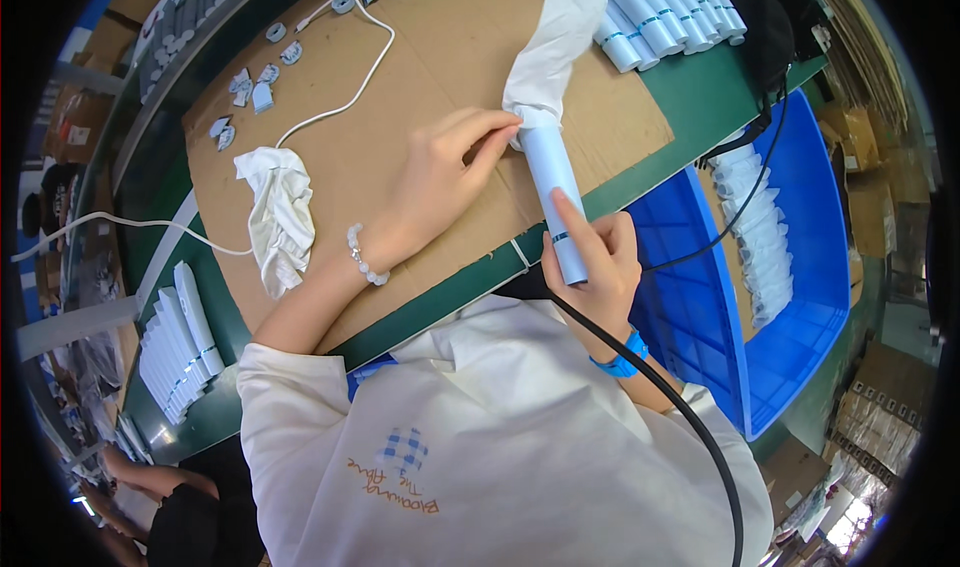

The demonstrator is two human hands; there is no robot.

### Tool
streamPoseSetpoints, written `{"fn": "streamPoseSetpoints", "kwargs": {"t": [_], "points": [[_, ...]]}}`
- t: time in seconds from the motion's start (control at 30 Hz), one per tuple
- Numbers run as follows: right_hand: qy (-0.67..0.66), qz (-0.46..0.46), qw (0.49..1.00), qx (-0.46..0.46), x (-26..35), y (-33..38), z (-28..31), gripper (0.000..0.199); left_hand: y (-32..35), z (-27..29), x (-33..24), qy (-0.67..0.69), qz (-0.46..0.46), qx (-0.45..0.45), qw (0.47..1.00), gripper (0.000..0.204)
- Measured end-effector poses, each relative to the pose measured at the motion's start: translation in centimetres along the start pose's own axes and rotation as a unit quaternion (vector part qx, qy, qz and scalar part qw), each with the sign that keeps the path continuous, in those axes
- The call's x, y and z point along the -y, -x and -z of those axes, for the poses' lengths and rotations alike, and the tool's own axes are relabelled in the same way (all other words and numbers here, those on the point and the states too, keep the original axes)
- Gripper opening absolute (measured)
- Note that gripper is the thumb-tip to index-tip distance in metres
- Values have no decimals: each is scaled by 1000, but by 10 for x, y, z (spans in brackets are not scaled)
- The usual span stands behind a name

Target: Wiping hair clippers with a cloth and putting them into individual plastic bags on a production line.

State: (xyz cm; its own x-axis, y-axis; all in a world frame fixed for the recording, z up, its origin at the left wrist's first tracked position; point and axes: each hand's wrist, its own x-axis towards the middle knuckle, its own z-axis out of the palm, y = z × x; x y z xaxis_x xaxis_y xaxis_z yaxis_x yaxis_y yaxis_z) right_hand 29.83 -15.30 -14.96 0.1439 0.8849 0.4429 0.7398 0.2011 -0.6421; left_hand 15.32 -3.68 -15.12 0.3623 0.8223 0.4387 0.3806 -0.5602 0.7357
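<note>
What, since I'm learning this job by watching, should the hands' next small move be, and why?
Probably ease the white bag a little farther down the tube: it sits only at the far end, the left hand pinches its edge, and the right hand holds the near end, with the stretch between bare.

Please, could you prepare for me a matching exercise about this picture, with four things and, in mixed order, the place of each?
Things:
1. left hand
2. right hand
3. blue bin
4. white cable

Places:
A. beside the green table, with white bundles inside
B. on the cardboard sheet, leading to a crumpled white cloth
C. around the near part of a pale blue tube
D. at the tube's far end, fingertips on the white wrap

Right pairs: 1-D, 2-C, 3-A, 4-B
</note>
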Motion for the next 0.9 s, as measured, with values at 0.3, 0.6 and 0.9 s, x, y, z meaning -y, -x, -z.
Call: {"fn": "streamPoseSetpoints", "kwargs": {"t": [0.3,0.6,0.9], "points": [[-1,119,993,15,-22,-7,-5,53,6,0,-1,29,38,-45,998,13],[-65,49,995,-53,-20,-22,-6,57,14,3,-25,-27,-124,-29,992,18],[-4,135,991,-20,-32,-34,-8,78,11,-5,-64,95,-157,47,982,17]]}}
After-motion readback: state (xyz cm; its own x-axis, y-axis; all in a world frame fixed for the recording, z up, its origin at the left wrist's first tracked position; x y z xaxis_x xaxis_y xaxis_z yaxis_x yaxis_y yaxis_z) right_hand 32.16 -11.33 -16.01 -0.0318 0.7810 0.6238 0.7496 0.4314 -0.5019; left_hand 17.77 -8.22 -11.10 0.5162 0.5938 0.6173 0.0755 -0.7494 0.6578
